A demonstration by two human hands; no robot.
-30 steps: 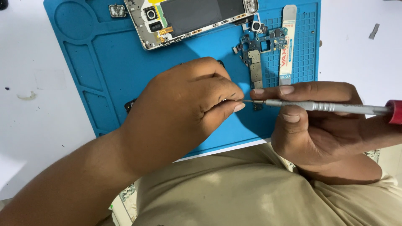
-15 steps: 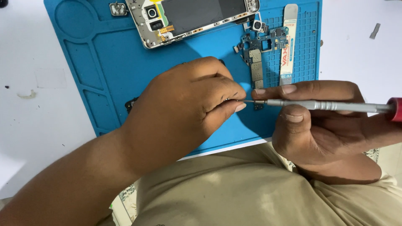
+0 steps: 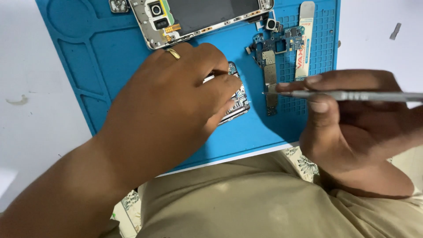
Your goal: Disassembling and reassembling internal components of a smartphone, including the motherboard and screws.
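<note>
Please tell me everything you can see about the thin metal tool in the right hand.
The metal tool is a slim grey rod, looking like steel, with ridged grip rings along its shaft. It lies almost level, tip pointing left, ending over the blue mat near the loose circuit board. The right hand pinches it between thumb and fingers; its far end leaves the picture.

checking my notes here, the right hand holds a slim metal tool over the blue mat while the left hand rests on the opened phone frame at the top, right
Not quite. In the head view the left hand rests on a small circuit part in the middle of the blue mat, not on the opened phone frame, which lies untouched at the top. The right hand does hold the slim metal tool over the mat.
</note>
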